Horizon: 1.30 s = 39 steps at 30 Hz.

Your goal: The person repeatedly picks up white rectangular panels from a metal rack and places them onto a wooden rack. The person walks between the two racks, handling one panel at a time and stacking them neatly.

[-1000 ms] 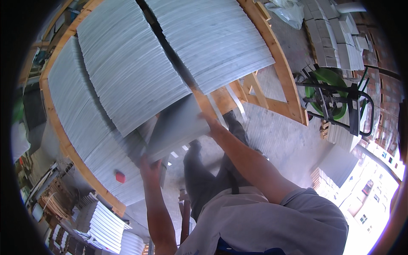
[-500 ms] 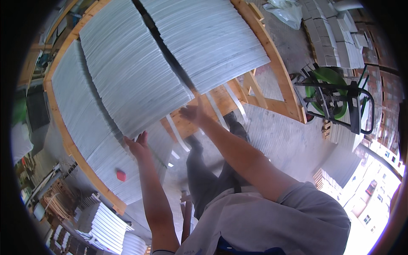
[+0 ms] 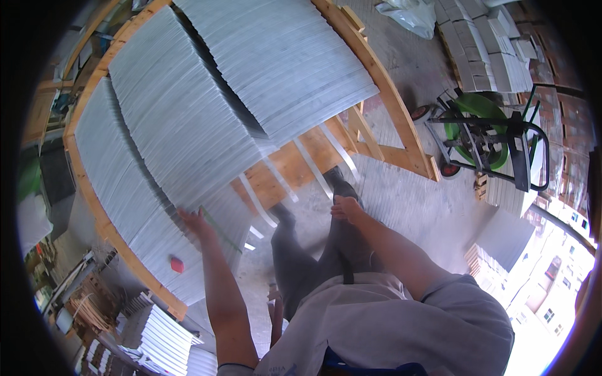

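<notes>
Pale grey-white thin sheets or slats stand packed in rows: a left stack (image 3: pixel 125 182), a middle stack (image 3: pixel 182 113) and a right stack (image 3: pixel 282 62), with dark gaps between them. My left hand (image 3: pixel 197 227), fingers apart, is over the near end of the left gap and appears to hold nothing. A small red block (image 3: pixel 177 265) lies on the left stack, below that hand. My right hand (image 3: pixel 347 208) is in front of my right thigh, fingers curled together. Beside its fingertips ends a white strap (image 3: pixel 313 169); whether the hand grips anything is hidden.
A wooden frame (image 3: pixel 404 116) borders the stacks; more white straps (image 3: pixel 257 200) hang over its near board. To the right stands a black and green wheeled cart (image 3: pixel 483 135). Behind it are piled white boxes (image 3: pixel 483 50) and a clear plastic bag (image 3: pixel 411 15). Corrugated white sheets (image 3: pixel 160 332) lie lower left.
My right hand has come away from the near edge of the middle stack, down and right to my thigh, its fingers curling. My left hand has shifted slightly left and down. My view has tilted slightly.
</notes>
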{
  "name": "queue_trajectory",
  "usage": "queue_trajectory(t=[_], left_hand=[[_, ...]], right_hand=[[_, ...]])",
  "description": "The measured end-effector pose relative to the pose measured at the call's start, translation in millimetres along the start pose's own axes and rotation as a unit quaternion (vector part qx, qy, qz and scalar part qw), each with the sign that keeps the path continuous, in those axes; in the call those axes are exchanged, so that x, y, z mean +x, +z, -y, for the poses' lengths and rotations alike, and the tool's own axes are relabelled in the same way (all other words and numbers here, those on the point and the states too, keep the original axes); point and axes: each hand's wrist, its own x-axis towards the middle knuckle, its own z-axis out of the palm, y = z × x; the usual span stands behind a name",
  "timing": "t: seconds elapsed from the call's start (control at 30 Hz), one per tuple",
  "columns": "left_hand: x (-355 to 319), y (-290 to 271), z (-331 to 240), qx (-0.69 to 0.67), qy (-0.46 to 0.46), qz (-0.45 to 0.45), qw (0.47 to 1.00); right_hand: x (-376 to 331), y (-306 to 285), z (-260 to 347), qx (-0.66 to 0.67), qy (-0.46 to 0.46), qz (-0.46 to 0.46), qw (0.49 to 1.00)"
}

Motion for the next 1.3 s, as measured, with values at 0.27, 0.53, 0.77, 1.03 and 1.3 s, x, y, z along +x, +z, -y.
queue_trajectory(t=[0.27, 0.53, 0.77, 1.03, 1.3], left_hand=[[-34, 1, 6, -0.124, -0.115, -0.015, 0.985], [-258, -36, 132, -0.023, -0.277, 0.105, 0.955], [-483, -61, 175, -0.049, -0.433, 0.027, 0.900], [-569, -42, 204, -0.148, -0.448, -0.009, 0.882], [-633, -42, 253, -0.381, -0.308, -0.088, 0.867]], right_hand=[[-25, -29, 45, -0.393, -0.148, -0.056, 0.906], [-103, -32, 153, -0.571, -0.388, 0.049, 0.722], [-211, -49, 235, -0.710, -0.373, 0.000, 0.597], [-232, -92, 235, -0.817, -0.451, 0.076, 0.350], [-199, -113, 218, -0.784, -0.549, 0.057, 0.284]])
